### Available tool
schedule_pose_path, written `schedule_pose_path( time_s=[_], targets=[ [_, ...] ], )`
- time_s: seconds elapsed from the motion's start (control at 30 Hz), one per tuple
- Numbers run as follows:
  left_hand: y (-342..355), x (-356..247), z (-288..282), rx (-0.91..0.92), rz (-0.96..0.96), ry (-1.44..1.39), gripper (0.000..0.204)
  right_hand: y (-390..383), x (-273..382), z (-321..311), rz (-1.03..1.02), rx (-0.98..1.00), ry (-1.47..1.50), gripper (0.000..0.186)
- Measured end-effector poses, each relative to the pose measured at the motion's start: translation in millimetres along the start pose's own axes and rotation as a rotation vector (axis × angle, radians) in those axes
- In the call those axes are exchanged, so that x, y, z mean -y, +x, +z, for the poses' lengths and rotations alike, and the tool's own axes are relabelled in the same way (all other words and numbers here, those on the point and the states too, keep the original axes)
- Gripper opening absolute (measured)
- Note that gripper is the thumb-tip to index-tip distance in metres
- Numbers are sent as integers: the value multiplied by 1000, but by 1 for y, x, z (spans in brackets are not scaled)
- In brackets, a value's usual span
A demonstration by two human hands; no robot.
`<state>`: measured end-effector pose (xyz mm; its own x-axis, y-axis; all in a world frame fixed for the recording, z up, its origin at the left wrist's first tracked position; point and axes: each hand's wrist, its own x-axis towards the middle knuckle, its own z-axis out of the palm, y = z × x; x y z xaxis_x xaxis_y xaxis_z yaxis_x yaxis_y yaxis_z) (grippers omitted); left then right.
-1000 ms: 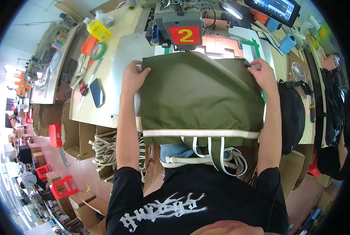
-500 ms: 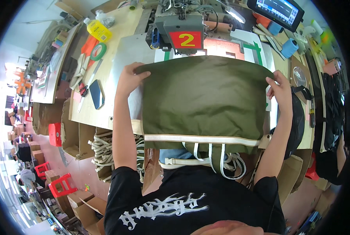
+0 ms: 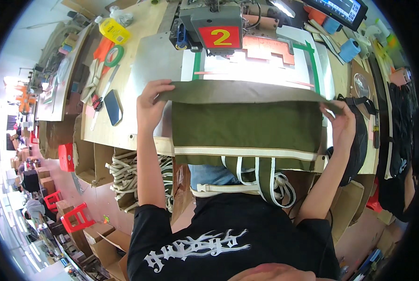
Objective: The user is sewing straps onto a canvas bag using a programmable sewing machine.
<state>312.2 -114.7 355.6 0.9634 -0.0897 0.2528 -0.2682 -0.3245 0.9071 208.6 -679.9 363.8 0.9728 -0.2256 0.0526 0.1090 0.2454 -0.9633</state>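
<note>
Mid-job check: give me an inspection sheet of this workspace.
Surface: wooden worktable with a silver metal plate.
Workpiece: olive-green fabric panel, far side folded toward the person; white band across its near part.
Clutter: yellow bottle, green tape roll and phone at left; blue thread cone at right.
Hands: left hand and right hand hold the panel's folded side, one at each end.
Cables: dark cable beside the sewing machine head.
Surroundings: cardboard boxes on the floor at left.

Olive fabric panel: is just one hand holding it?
No, the left hand and right hand hold opposite sides of the olive fabric panel.
</note>
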Motion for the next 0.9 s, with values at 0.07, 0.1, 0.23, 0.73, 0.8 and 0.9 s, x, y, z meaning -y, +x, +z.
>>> schedule_pose_path(
  time_s=[0.07,0.1,0.23,0.73,0.8,0.9],
  targets=[
    [-16,6,-4,36,-62,-43,39,-14,-9,-14,46,-65,-63,52],
    [-22,-1,-5,59,-113,-44,41,-20,-9,-16,59,-63,-144,54],
    [-46,5,-9,100,-107,-43,42,-35,-5,-5,125,-35,-564,4],
    [-78,-13,-16,218,-118,135,36,-30,4,11,127,-43,-696,23],
    [-80,-16,-19,219,-137,113,34,-30,1,11,125,-36,-704,24],
    [-80,-13,-24,245,-52,146,31,-27,-2,11,122,-20,-804,25]
  ],
)
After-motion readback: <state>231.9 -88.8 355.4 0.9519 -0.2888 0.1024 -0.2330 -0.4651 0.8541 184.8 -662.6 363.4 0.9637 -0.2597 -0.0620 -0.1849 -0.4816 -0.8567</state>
